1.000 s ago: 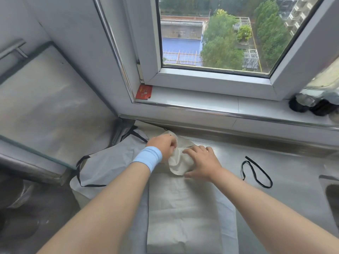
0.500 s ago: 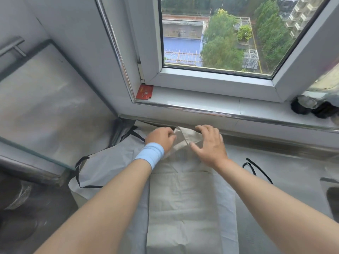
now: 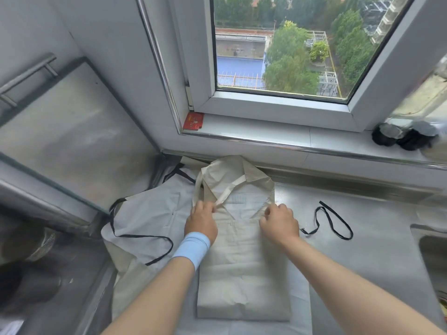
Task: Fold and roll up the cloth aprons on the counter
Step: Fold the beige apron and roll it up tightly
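A cream cloth apron (image 3: pixel 242 274) lies folded into a long strip on the steel counter (image 3: pixel 367 250), its bib and neck strap spread open at the far end near the sill. My left hand (image 3: pixel 202 220), with a blue wristband, pinches the bib's left edge by the strap. My right hand (image 3: pixel 279 221) pinches the bib's right edge. Under it lies a pale grey apron (image 3: pixel 150 213) with black ties, spread flat and hanging over the counter's left edge.
A loose black tie (image 3: pixel 331 221) loops on the counter to the right. A sink (image 3: pixel 435 252) edge shows at far right. The window sill (image 3: pixel 266 134) carries a red packet (image 3: pixel 193 120) and dark bottles (image 3: pixel 406 136). A glass panel (image 3: pixel 67 136) stands at left.
The rolled-up far end of the cream apron has been opened out; the bib and strap now lie spread toward the sill. Both hands drew back toward me, holding the bib's edges.
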`<state>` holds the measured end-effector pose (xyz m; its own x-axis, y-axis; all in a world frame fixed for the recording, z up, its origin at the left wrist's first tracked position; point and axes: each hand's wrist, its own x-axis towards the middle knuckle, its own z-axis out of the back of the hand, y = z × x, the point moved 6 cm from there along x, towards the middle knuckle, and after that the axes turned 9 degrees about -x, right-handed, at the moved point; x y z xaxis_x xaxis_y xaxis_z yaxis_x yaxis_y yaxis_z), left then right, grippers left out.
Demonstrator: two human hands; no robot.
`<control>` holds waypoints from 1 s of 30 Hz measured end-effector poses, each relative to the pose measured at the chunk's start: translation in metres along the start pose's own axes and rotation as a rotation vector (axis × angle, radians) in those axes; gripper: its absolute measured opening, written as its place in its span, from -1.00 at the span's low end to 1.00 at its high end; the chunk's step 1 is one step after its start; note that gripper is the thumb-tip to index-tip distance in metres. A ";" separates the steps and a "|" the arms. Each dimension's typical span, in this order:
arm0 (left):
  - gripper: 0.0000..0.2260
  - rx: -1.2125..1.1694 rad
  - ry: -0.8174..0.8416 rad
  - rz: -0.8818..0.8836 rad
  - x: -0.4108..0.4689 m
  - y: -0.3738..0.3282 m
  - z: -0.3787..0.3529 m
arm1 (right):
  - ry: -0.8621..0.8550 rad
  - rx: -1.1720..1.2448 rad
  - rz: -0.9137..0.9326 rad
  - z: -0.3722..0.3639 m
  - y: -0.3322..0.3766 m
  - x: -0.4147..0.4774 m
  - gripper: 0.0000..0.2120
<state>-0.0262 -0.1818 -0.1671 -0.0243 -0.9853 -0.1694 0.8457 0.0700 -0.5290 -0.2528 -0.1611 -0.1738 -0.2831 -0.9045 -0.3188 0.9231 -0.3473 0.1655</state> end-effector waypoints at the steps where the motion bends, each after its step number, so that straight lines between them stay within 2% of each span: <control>1: -0.70 -0.020 0.015 0.118 -0.011 0.010 -0.002 | 0.014 0.016 -0.036 -0.005 -0.006 -0.010 -0.70; 3: -0.68 -0.053 0.041 0.316 -0.033 0.026 -0.007 | 0.060 0.110 -0.126 -0.015 -0.016 -0.029 -0.56; 6: -0.64 -0.097 0.104 0.469 -0.064 0.036 -0.014 | 0.155 0.216 -0.232 -0.025 -0.024 -0.059 -0.44; 9: -0.62 -0.104 0.158 0.545 -0.089 0.036 -0.014 | 0.217 0.237 -0.295 -0.032 -0.034 -0.080 -0.53; 11: -0.66 -0.085 0.225 0.567 -0.104 0.037 -0.014 | 0.236 0.254 -0.271 -0.035 -0.042 -0.092 -0.69; 13: -0.69 -0.054 0.300 0.572 -0.119 0.035 -0.009 | 0.269 0.261 -0.234 -0.037 -0.049 -0.103 -0.74; 15: -0.72 0.006 0.476 0.565 -0.139 0.031 -0.008 | 0.296 0.198 -0.204 -0.031 -0.054 -0.117 -0.74; 18: -0.81 0.090 0.866 0.605 -0.178 0.025 -0.015 | 0.364 -0.048 -0.144 -0.021 -0.060 -0.136 -0.86; 20: -0.70 0.129 0.944 0.676 -0.188 0.028 -0.016 | 0.392 -0.181 -0.107 -0.021 -0.061 -0.142 -0.82; 22: -0.69 0.178 0.877 0.646 -0.180 0.024 -0.009 | 0.316 -0.214 -0.095 -0.014 -0.057 -0.143 -0.76; 25: -0.83 0.290 0.537 0.387 -0.139 0.007 0.009 | 0.073 -0.138 0.009 0.002 -0.041 -0.129 -0.71; 27: -0.76 0.288 0.340 0.271 -0.116 -0.006 0.021 | -0.042 -0.096 0.141 0.010 -0.026 -0.119 -0.73; 30: -0.71 0.184 0.216 0.190 -0.084 -0.016 0.031 | -0.134 -0.118 0.298 0.016 -0.002 -0.098 -0.68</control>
<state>-0.0211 -0.1046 -0.1180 0.0470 -0.9001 -0.4332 0.9275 0.2003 -0.3155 -0.2312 -0.0756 -0.1281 -0.0210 -0.9890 -0.1464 0.9918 -0.0391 0.1217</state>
